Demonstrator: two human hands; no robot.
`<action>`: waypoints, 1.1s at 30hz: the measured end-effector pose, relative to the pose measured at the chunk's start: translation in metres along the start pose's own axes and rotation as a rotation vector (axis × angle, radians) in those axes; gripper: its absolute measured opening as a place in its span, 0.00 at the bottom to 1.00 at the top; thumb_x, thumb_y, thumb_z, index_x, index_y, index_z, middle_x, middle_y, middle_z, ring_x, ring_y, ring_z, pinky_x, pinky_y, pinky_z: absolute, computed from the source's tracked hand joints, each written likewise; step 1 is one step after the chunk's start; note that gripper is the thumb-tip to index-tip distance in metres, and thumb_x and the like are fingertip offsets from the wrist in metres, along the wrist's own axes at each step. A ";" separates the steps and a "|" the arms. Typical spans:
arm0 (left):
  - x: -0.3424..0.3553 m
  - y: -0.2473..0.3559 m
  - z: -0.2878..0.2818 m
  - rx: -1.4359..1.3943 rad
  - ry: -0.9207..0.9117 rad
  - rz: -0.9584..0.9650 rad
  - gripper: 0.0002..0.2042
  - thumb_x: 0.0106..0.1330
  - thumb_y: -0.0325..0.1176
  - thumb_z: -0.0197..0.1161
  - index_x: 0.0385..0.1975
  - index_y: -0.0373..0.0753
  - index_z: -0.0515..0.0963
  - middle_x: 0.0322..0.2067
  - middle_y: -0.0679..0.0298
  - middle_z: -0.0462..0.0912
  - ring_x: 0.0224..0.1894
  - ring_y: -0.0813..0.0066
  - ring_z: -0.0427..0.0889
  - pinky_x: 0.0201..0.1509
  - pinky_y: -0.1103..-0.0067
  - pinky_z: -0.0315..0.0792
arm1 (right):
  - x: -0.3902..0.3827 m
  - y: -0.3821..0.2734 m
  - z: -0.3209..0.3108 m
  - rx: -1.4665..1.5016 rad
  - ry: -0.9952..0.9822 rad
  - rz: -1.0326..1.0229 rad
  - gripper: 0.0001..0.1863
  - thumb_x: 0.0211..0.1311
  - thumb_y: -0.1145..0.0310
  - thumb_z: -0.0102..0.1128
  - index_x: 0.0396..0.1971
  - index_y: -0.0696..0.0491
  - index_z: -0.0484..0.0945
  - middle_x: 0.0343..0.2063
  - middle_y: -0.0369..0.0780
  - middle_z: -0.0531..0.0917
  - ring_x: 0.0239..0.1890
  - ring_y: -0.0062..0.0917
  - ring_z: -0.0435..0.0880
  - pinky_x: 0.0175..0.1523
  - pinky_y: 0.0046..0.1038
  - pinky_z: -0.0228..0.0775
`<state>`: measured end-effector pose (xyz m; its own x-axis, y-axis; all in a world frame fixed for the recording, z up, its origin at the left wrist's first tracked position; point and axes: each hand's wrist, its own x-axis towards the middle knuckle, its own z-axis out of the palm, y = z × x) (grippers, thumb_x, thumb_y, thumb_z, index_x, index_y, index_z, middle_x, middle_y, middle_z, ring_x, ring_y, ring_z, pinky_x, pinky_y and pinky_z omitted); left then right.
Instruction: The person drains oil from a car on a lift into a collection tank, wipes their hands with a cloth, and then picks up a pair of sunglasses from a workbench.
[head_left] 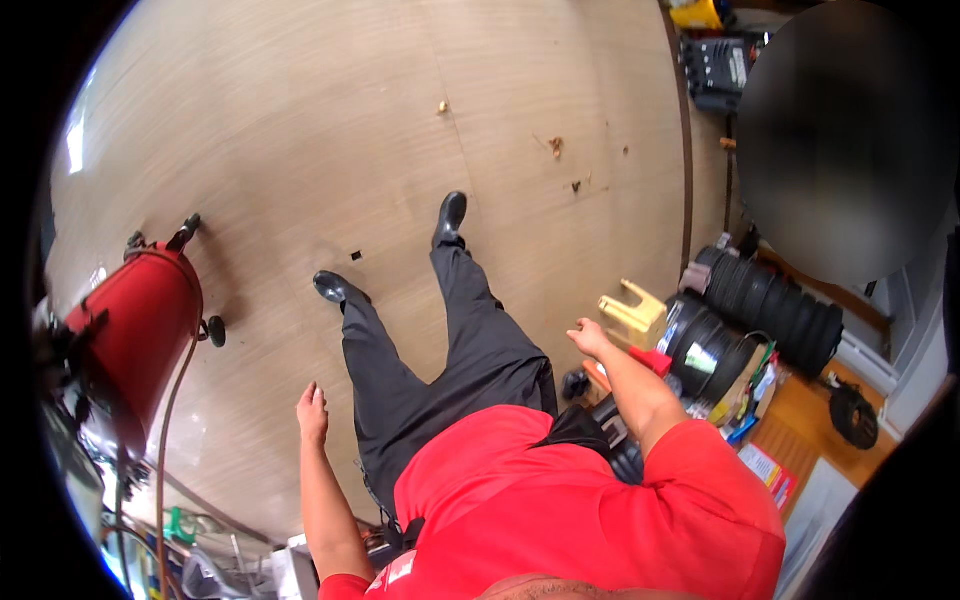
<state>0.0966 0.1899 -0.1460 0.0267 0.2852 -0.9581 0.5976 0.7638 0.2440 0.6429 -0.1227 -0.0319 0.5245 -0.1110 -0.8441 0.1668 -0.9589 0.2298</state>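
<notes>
Head view. The person, in a red shirt and dark trousers, is standing mid-stride on a wooden floor [330,130], one shoe [450,215] ahead of the other [333,288]. The right hand [590,338] is reaching out and down toward a small yellow stool [634,312] lying tipped beside black coils [770,310]; its fingers are spread loosely and are gripping nothing, hanging just short of the stool (whether a fingertip is touching it cannot be told). The left hand [313,412] is hanging free at the side, fingers relaxed and empty, well apart from the red tank [130,340] and its hose [170,420] at the left edge. Loose tools and packets [750,400] are lying near the coils.

Judged from this posture, the reach toward the stool is in hand, the grasp not yet made. Closing on it would call for lowering the right hand onto a leg or the seat edge, clear of the clutter beside it.
</notes>
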 end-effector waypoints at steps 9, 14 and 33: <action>-0.013 0.119 0.138 0.261 0.041 -0.162 0.24 0.68 0.39 0.51 0.61 0.37 0.63 0.34 0.67 0.75 0.30 0.79 0.72 0.29 0.83 0.68 | 0.139 0.106 0.011 0.252 -0.155 0.007 0.32 0.55 0.58 0.62 0.55 0.62 0.67 0.45 0.51 0.79 0.48 0.35 0.79 0.54 0.30 0.69; -0.004 0.143 0.224 0.635 -0.103 -0.016 0.17 0.65 0.37 0.54 0.49 0.35 0.75 0.27 0.65 0.80 0.28 0.78 0.76 0.31 0.82 0.71 | 0.204 0.101 -0.110 0.510 -0.094 -0.028 0.30 0.55 0.59 0.61 0.55 0.59 0.67 0.51 0.50 0.75 0.53 0.37 0.75 0.57 0.34 0.67; 0.119 0.814 0.694 1.474 -0.025 0.415 0.22 0.63 0.48 0.52 0.50 0.38 0.74 0.41 0.44 0.79 0.46 0.48 0.78 0.50 0.65 0.72 | 0.349 0.206 -0.449 1.022 0.046 0.262 0.26 0.59 0.64 0.60 0.54 0.59 0.67 0.41 0.45 0.79 0.35 0.28 0.80 0.36 0.28 0.75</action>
<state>1.1421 0.4439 -0.1652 0.3911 0.3056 -0.8681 0.7833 -0.6057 0.1397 1.2350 -0.2415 -0.0614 0.4774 -0.3568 -0.8030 -0.7274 -0.6731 -0.1334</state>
